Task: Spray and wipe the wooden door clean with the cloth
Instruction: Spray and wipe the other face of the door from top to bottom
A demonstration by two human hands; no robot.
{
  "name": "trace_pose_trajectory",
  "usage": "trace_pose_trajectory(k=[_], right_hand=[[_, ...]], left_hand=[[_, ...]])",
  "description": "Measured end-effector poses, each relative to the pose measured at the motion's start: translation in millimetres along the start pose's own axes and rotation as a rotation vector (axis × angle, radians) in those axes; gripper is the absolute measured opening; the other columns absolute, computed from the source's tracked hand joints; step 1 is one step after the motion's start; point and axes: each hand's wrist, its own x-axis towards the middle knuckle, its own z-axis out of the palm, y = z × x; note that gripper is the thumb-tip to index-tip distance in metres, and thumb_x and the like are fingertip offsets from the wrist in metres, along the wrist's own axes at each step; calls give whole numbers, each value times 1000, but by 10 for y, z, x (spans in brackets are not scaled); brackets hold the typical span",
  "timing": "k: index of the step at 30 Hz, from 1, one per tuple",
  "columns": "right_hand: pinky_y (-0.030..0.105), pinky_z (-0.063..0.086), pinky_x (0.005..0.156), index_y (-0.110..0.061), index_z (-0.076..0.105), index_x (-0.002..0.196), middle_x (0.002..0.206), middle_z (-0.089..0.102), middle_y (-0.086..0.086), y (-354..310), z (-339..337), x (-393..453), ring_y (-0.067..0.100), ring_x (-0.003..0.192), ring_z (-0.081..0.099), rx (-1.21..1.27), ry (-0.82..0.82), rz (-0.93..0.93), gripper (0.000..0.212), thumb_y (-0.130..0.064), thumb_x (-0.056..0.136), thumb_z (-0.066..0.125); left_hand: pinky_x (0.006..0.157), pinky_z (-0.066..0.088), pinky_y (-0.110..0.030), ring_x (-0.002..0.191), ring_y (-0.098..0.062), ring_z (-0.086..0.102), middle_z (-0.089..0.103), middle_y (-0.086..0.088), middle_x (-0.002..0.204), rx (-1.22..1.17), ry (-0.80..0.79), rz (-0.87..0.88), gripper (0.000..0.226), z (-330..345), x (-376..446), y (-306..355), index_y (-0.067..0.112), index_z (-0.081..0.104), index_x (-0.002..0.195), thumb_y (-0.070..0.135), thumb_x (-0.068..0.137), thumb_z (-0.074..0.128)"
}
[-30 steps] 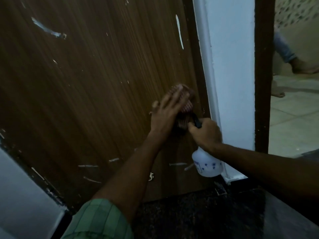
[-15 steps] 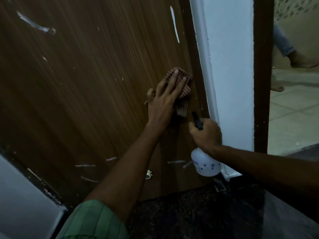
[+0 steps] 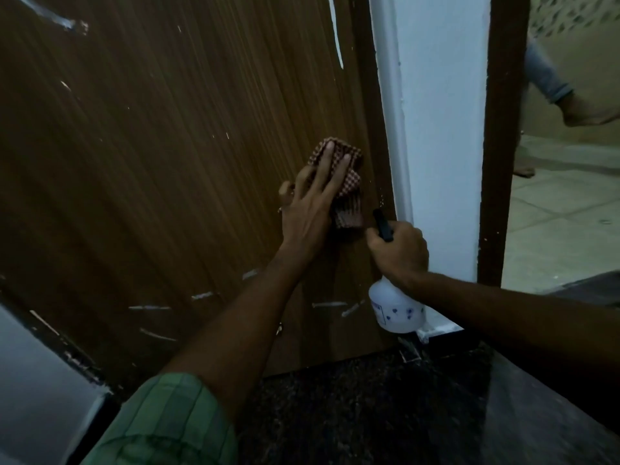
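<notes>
One cloth (image 3: pixel 342 169) near door (image 3: pixel 167 162) edge

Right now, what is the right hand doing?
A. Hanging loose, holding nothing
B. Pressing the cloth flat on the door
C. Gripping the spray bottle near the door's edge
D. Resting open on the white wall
C: the right hand is curled round the neck of the spray bottle beside the door, while the left hand presses the cloth with straight fingers.
</notes>
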Motion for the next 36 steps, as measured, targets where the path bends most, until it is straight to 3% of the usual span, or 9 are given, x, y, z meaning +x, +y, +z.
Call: trace_pose_trajectory(k=[2,5,9,14,19,22,26,31,36], right_hand=[[28,36,54,-21,49,57,54,50,-3,52,4,-8,18,51,50,-16,-2,14,42,-31,94,66],[32,40,55,-20,52,58,55,53,-2,83,-16,-1,20,52,53,-17,-5,18,40,-33,93,66],[29,39,55,-22,53,59,56,55,-3,117,-50,-27,21,56,56,-42,-18,6,38,-34,92,67],[27,33,54,-22,49,57,53,49,-4,158,-7,-69,16,50,49,-56,-45,-5,41,-27,93,67],[28,38,55,-23,53,60,58,56,-2,198,36,-132,17,56,55,-78,-104,-40,36,-31,93,67],[29,40,56,-24,55,61,60,59,-1,235,32,-137,20,59,58,-88,-121,-43,35,-34,91,68],[27,39,55,-23,55,57,56,55,-3,263,3,-126,17,54,54,-113,-132,-57,37,-33,88,71],[28,41,52,-21,60,62,58,59,-2,306,-5,-161,15,55,57,-160,-155,-86,32,-36,86,73],[25,33,53,-25,53,57,56,56,-7,319,13,-199,12,54,54,-115,-105,-30,37,-33,87,72]], left_hand=[[109,24,-51,147,-33,22,10,-5,175,49,-1,77,99,55,-43,7,34,15,167,56,87,69],[112,25,-52,150,-32,18,7,0,176,134,-144,381,107,287,-365,-110,36,12,167,56,84,76],[117,27,-53,156,-29,11,-17,6,174,234,-325,600,96,315,-575,-196,39,-3,166,35,98,65],[109,34,-61,148,-32,17,0,-1,176,-31,-72,-14,99,33,-268,-113,35,9,168,41,90,69],[108,31,-52,145,-28,23,9,6,176,18,-168,361,88,248,-424,-115,39,19,166,43,94,68],[107,26,-48,142,-23,33,18,8,174,-140,-155,276,76,248,-449,-96,37,25,165,33,98,60],[102,28,-47,139,-21,46,31,7,170,-341,-112,180,85,167,-423,-98,32,30,163,12,86,62],[104,33,-52,140,-21,45,31,5,170,-420,-128,164,79,125,-462,-81,28,34,162,22,84,44],[108,29,-52,141,-22,38,23,6,173,-236,-160,160,75,232,-474,37,32,28,165,29,94,53]])
